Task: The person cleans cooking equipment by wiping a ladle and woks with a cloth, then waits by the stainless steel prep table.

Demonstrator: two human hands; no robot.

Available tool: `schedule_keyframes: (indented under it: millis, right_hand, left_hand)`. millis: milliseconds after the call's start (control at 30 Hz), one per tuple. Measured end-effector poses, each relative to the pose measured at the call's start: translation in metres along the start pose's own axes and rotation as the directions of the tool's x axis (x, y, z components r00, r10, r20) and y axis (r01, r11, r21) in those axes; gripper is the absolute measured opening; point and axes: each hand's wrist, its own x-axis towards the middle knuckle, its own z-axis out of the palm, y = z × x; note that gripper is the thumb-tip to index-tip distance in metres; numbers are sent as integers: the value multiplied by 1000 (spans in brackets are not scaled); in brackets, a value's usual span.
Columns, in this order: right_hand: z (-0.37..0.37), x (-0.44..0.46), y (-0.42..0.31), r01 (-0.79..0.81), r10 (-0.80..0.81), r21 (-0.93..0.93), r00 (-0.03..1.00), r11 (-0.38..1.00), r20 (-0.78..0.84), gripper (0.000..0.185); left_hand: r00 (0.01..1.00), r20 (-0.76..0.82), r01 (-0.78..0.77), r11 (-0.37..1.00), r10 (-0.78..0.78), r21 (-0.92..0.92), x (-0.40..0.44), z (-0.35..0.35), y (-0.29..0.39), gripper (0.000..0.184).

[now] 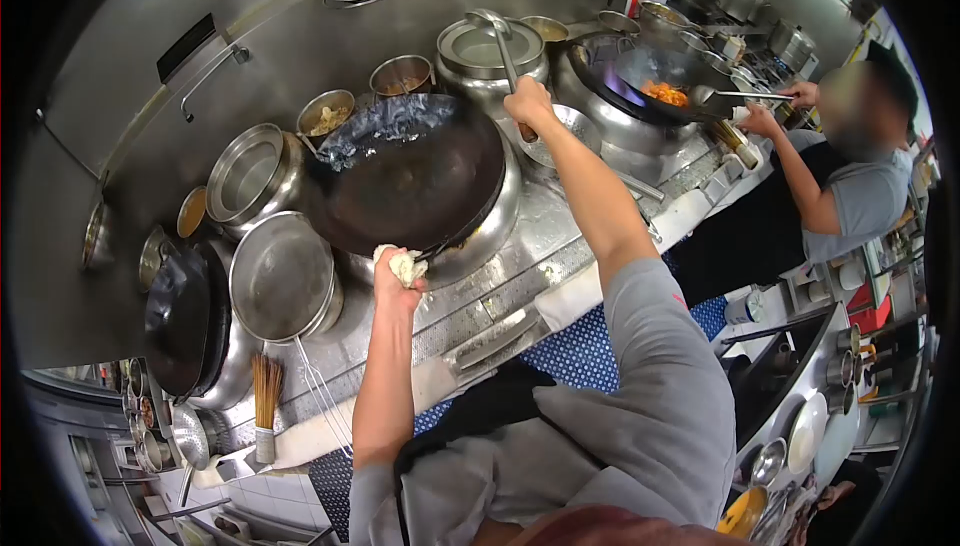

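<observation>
While apparently bracing wok (pixel 405 184), pinches cloth (pixel 408 266) at its near edge with left hand (pixel 396 288), wraps right hand (pixel 529 106) round ladle (pixel 507 56) beside it. Next, probably needs firm hold.

Left hand (pixel 398 276) curled tight; right hand (pixel 528 106) clenched farther forward, arm (pixel 604 214) outstretched (both forearms (pixel 386 371) bare).

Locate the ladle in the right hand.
In the head view, the ladle is high up, just right of centre: the right hand grips its handle, and its bowl shows over the steel pot beyond the large wok.
</observation>
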Motion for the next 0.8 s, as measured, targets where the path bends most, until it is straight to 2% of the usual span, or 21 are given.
schedule_keyframes:
  millis: [67, 167, 200, 267, 300, 333, 367, 400, 433, 467, 567, 633, 700, 767, 800]
  right_hand:
    - [6, 19, 2, -42, 42, 15, 999, 999, -5, 32]
    - [20, 49, 10, -163, 157, 214, 987, 963, 44, 31]
    - [25, 58, 12, -87, 90, 142, 996, 986, -14, 27]
    - [33, 91, 22, -234, 161, 429, 967, 873, 199, 21]
    - [34, 100, 23, -321, 170, 539, 935, 778, 311, 24]
    - [39, 104, 24, -384, 147, 811, 923, 442, 356, 24]
    - [40, 109, 26, -438, 135, 887, 897, 146, 421, 24]
    - [36, 115, 27, -458, 107, 874, 872, -161, 477, 24]
    - [23, 107, 18, -437, 64, 778, 854, -451, 516, 25]
    - [11, 94, 11, -393, 41, 737, 869, -549, 494, 22]
    - [-1, 86, 14, -444, -115, 616, 859, -650, 498, 11]
    - [-16, 49, -3, -374, -79, 630, 892, -680, 445, 9]
    - [-32, 12, -16, -462, -184, 529, 850, -712, 494, 13]
    - [-33, -17, -17, -506, -213, 498, 819, -704, 532, 10]
    - [-35, -37, -20, -529, -243, 487, 810, -695, 533, 8]
  left_hand:
    - [1000, -8, 1, 1000, -2, 0, 4, 3, 1, 8]
    - [1000, -13, 16, 1000, -16, -11, 16, 2, 0, 8]
    - [1000, -18, 20, 1000, -20, -11, 19, 1, -1, 8]
    - [999, -38, 24, 1000, -25, -13, 24, -3, -4, 9]
    - [999, -49, 13, 1000, -14, -3, 21, 0, -4, 9]
    - [998, -59, 5, 1000, -5, 6, 19, 3, -4, 9]
    - [998, -69, 1, 1000, 0, 16, 17, 5, -5, 9]
    - [999, -54, 3, 1000, -3, 1, 16, 5, -5, 10]
    - [999, -52, 5, 1000, -5, -4, 16, 5, -5, 10]
    - [999, -39, 10, 1000, -11, -9, 21, 2, -5, 10]
    - [999, -8, 39, 999, -39, 1, 26, -1, -6, 9]
    - [999, 27, 22, 998, -20, -58, 18, 6, -4, 12]
    - [995, 97, 6, 991, 7, -133, 20, -1, -10, 24]
    - [995, 93, 30, 997, -24, -66, -10, -3, -7, 36]
    - [988, 150, 47, 995, -34, -90, -27, -8, -4, 41]
